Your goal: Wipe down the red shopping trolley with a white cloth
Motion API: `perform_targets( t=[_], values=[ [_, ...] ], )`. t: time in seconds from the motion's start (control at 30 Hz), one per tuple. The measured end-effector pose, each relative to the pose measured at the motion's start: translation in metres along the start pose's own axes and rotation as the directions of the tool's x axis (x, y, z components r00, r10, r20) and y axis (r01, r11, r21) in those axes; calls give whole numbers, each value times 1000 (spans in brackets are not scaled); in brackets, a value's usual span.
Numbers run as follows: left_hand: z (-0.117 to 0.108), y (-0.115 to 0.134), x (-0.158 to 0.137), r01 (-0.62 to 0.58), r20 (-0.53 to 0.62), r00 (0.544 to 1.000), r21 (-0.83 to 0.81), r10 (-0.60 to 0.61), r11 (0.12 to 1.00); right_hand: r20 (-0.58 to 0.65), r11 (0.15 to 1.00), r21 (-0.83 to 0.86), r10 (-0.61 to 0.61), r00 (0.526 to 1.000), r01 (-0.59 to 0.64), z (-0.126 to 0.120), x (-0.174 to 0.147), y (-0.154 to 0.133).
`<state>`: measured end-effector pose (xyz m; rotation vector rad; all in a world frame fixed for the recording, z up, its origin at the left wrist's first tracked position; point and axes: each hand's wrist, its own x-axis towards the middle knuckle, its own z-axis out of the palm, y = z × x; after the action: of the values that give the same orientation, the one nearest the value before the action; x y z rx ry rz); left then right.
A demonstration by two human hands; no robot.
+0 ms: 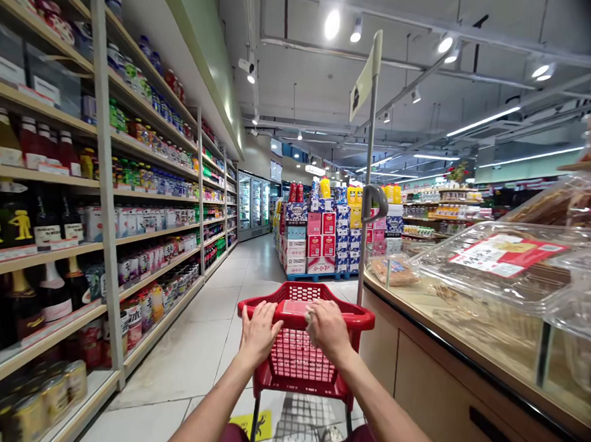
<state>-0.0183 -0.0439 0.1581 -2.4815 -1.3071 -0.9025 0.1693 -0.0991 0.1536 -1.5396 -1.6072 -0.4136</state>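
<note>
A red plastic shopping cart (303, 355) with a mesh basket stands right in front of me. My left hand (259, 329) rests on the left part of its handle (364, 320), fingers curled over the bar and thumb along it. On the bar right of centre lies my right hand (330, 326), closed, its knuckles up. Something small and whitish shows at its thumb side; I cannot tell what it is. Between the hands, a pale panel sits on the handle. Seen through the mesh, the basket's contents cannot be made out.
Tall shelves (149, 235) of bottles and cans line the left. A wooden counter (446, 383) with clear plastic food packs (493, 260) runs along the right, a metal pole (370, 152) at its far corner. Stacked drink cartons (319, 242) stand ahead beside the tiled aisle.
</note>
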Motion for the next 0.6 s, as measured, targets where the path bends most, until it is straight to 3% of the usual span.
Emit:
perform_targets(
  t=[0.07, 0.27, 0.33, 0.5, 0.6],
  values=[
    [-1, -1, 0, -2, 6, 1000, 7, 2, 1000, 38, 1000, 16, 5, 999, -5, -4, 5, 0],
    [0, 3, 0, 32, 10, 999, -1, -32, 999, -41, 947, -55, 314, 948, -316, -55, 3, 69],
    [0, 3, 0, 47, 22, 999, -6, -47, 999, -30, 947, -43, 317, 948, -318, -48, 5, 58],
    [-3, 1, -1, 48, 28, 998, -3, -48, 999, 97, 991, 28, 129, 987, -132, -7, 11, -6],
    [-4, 1, -3, 32, 15, 999, -8, -32, 999, 150, 985, -2, 171, 974, -172, -18, 13, 9]
  ],
)
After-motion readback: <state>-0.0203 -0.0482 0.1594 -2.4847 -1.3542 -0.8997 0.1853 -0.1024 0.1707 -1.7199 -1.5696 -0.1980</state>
